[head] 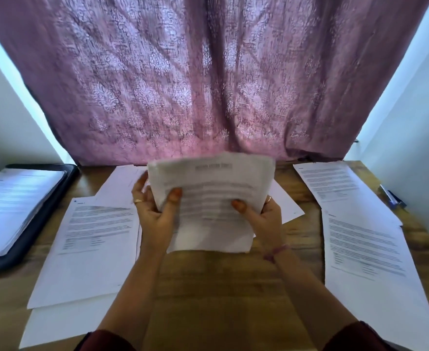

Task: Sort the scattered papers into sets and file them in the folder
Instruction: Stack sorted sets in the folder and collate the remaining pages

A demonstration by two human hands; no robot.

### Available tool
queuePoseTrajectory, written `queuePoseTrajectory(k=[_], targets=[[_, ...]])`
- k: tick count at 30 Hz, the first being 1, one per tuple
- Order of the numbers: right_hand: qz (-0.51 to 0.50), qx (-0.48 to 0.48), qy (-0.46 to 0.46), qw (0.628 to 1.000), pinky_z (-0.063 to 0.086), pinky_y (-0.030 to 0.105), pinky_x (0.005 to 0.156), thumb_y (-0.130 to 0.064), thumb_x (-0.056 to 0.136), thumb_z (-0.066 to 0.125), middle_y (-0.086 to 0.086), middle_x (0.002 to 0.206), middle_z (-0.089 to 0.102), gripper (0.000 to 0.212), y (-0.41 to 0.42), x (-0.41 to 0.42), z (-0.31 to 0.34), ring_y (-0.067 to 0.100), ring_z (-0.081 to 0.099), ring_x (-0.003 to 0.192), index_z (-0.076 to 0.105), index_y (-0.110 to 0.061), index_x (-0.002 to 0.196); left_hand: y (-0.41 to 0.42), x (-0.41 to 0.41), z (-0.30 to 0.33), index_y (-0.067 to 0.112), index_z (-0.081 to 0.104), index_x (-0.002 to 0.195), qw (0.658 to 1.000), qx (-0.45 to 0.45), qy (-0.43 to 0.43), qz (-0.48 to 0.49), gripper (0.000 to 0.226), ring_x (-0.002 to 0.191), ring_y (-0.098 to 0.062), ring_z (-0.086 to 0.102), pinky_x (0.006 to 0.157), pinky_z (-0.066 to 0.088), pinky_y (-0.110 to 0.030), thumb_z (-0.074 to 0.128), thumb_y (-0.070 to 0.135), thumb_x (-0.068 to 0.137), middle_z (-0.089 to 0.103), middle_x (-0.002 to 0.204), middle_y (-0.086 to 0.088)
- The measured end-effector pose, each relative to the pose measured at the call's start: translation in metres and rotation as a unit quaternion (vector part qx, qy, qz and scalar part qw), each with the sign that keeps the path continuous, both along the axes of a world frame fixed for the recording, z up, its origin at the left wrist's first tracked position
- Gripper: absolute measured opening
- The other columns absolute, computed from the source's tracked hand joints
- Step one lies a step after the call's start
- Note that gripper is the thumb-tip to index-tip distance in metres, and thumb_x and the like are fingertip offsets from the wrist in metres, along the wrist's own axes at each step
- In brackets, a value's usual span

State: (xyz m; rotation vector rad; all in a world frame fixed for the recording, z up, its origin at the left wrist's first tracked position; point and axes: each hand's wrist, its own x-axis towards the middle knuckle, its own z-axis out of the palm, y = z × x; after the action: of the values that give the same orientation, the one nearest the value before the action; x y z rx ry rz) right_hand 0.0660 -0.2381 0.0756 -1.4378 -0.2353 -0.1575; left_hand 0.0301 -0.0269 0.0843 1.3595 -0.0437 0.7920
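Your left hand (155, 214) grips the left edge of a stack of papers (209, 198), thumb curled over the printed face and the other fingers behind it. Your right hand (264, 219) pinches the right side of the same stack, thumb on the front, the rest hidden behind the sheets. The stack is lifted off the bench (233, 287) and tilted toward you, its print blurred — the top edge looks fanned into several sheets.

Under and behind the stack lie more loose sheets (122, 183), partly covered. To your left, a printed page (92, 244) rests on top of other white sheets, their edges showing below it. To your right, 2 printed pages overlap: the nearer page (365, 259) lies over the lower edge of the farther page (340, 188). Just beyond those, at the right bench edge, sits a blue pen (391, 197).

At the far left is the folder (31, 231) — dark, open and flat, with its near corner over the bench edge. In it lies a thick filed pile (16, 201) of printed pages, squared within the dark border.

A purple patterned curtain (208, 84) hangs behind the bench.
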Motion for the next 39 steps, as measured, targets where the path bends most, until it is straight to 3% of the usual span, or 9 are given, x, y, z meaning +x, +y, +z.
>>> queuePoseTrajectory(k=[4, 9, 12, 17, 20, 24, 28, 33, 39], targets=[[0.023, -0.006, 0.014, 1.0, 0.058, 0.029, 0.077, -0.029, 0.072, 0.079, -0.008, 0.104, 0.074, 0.035, -0.003, -0.002, -0.008, 0.016, 0.069, 0.096, 0.069, -0.021, 0.105, 0.006, -0.007, -0.022, 0.039, 0.06, 0.111, 0.993, 0.003, 0.117, -0.031, 0.051, 0.099, -0.012, 0.069, 0.078, 0.059, -0.029, 0.078, 0.057, 0.067, 0.071, 0.107, 0.014], [0.084, -0.028, 0.033, 0.996, 0.059, 0.03, 0.076, -0.023, 0.072, 0.078, -0.008, 0.106, 0.073, 0.038, 0.006, 0.005, -0.007, 0.017, 0.068, 0.099, 0.067, -0.025, 0.108, 0.011, -0.004, -0.028, 0.048, 0.068, 0.104, 0.988, 0.038, 0.124, -0.083, 0.037, 0.098, -0.011, 0.07, 0.076, 0.058, -0.024, 0.078, 0.046, 0.069, 0.073, 0.106, 0.014], [0.083, -0.014, 0.039, 0.996, 0.057, 0.024, 0.072, -0.03, 0.069, 0.08, -0.01, 0.104, 0.073, 0.036, 0.003, 0.011, -0.004, 0.014, 0.069, 0.097, 0.069, -0.032, 0.102, 0.018, 0.0, -0.029, 0.045, 0.07, 0.104, 0.987, 0.029, 0.13, -0.095, 0.036, 0.1, -0.014, 0.07, 0.081, 0.059, -0.031, 0.077, 0.043, 0.069, 0.073, 0.107, 0.012], [0.095, -0.014, 0.055, 0.994, 0.059, 0.034, 0.077, -0.029, 0.07, 0.083, -0.005, 0.108, 0.073, 0.035, 0.009, 0.018, -0.01, 0.019, 0.068, 0.101, 0.072, -0.038, 0.102, 0.013, 0.008, -0.032, 0.047, 0.066, 0.109, 0.982, 0.022, 0.138, -0.129, 0.044, 0.108, -0.023, 0.066, 0.087, 0.057, -0.042, 0.08, 0.055, 0.067, 0.071, 0.113, 0.006], [0.091, -0.025, 0.05, 0.994, 0.059, 0.029, 0.077, -0.022, 0.072, 0.081, -0.007, 0.106, 0.073, 0.036, 0.014, 0.021, -0.007, 0.016, 0.068, 0.1, 0.07, -0.032, 0.105, 0.014, 0.013, -0.028, 0.05, 0.069, 0.102, 0.983, 0.004, 0.156, -0.101, 0.038, 0.1, -0.02, 0.07, 0.081, 0.059, -0.04, 0.078, 0.059, 0.066, 0.073, 0.107, 0.009], [0.064, -0.035, 0.096, 0.993, 0.058, 0.026, 0.074, -0.032, 0.069, 0.084, -0.008, 0.103, 0.074, 0.041, 0.02, 0.028, 0.001, 0.013, 0.071, 0.094, 0.07, -0.022, 0.107, 0.013, 0.015, -0.016, 0.04, 0.073, 0.096, 0.971, -0.028, 0.215, -0.099, 0.023, 0.093, -0.021, 0.073, 0.071, 0.06, -0.031, 0.076, 0.048, 0.075, 0.075, 0.101, 0.004], [0.069, -0.065, 0.159, 0.983, 0.059, 0.03, 0.08, -0.026, 0.073, 0.084, -0.005, 0.104, 0.074, 0.037, 0.002, 0.025, -0.011, 0.014, 0.071, 0.094, 0.071, -0.021, 0.108, 0.02, -0.002, -0.027, 0.041, 0.074, 0.096, 0.926, -0.023, 0.343, -0.158, 0.029, 0.088, -0.012, 0.073, 0.072, 0.059, -0.027, 0.072, 0.057, 0.071, 0.075, 0.099, 0.011], [0.023, -0.13, 0.254, 0.958, 0.059, 0.041, 0.082, -0.024, 0.071, 0.084, -0.001, 0.102, 0.074, 0.038, 0.001, -0.019, -0.068, 0.018, 0.071, 0.092, 0.069, -0.013, 0.104, 0.015, -0.032, -0.073, 0.021, 0.075, 0.091, 0.851, -0.03, 0.493, -0.176, 0.023, 0.078, -0.013, 0.074, 0.056, 0.055, -0.017, 0.071, 0.041, 0.082, 0.076, 0.088, 0.008], [-0.041, -0.211, 0.298, 0.93, 0.06, 0.029, 0.069, -0.033, 0.066, 0.087, -0.005, 0.097, 0.071, 0.041, 0.003, -0.045, -0.09, 0.012, 0.069, 0.084, 0.061, -0.018, 0.095, 0.018, -0.051, -0.099, 0.021, 0.066, 0.1, 0.81, 0.1, 0.561, -0.138, 0.029, 0.075, -0.01, 0.072, 0.056, 0.052, -0.016, 0.064, 0.046, 0.087, 0.072, 0.098, 0.011]])
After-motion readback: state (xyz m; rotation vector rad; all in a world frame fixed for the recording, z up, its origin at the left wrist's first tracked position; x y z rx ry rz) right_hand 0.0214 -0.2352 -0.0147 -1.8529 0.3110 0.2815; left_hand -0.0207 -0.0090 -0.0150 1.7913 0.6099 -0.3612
